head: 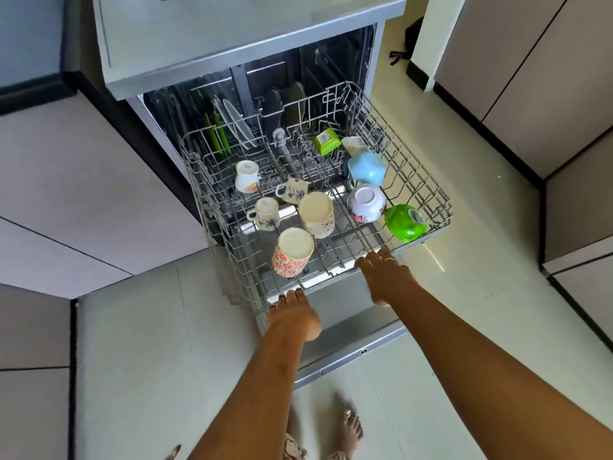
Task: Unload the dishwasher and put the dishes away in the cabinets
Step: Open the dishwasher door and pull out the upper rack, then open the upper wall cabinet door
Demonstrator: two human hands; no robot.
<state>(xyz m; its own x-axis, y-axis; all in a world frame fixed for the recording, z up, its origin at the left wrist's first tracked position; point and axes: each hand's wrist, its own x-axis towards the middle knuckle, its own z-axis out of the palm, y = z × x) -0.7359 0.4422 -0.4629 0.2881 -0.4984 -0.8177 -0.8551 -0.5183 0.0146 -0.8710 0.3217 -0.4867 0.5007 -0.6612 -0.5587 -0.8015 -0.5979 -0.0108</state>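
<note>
Dishwasher (212,44): open, with the door (345,330) folded down flat under both forearms. The upper rack (428,190) is out over the door and loaded.

Left hand (293,315): on the rack's front rail, left of centre. The fingers are curled over the wire and grip it.
Right hand (381,277): on the same rail, further right. The fingers are hooked over the top wire (ring on one finger) and hold it; the thumb is hidden.

Plates (234,122): standing on edge at back left, inside the tub. I cannot tell which rack carries them.

Rack contents, mostly mouth-down:
- Green bowl (405,223): front right corner, tilted against the rim.
- White floral bowl (366,203): just beside the green bowl, on the inner side.
- Pale blue bowl (366,168): behind the floral one.
- Cream mug (316,214): centre.
- Red-flowered mug (293,252): in front of the cream mug, near the left hand.
- Three small floral cups: one at far left (247,176), one lying on its side (292,190), and one with its handle pointing left (265,214).
- Green square tub (326,141): back row.
</note>
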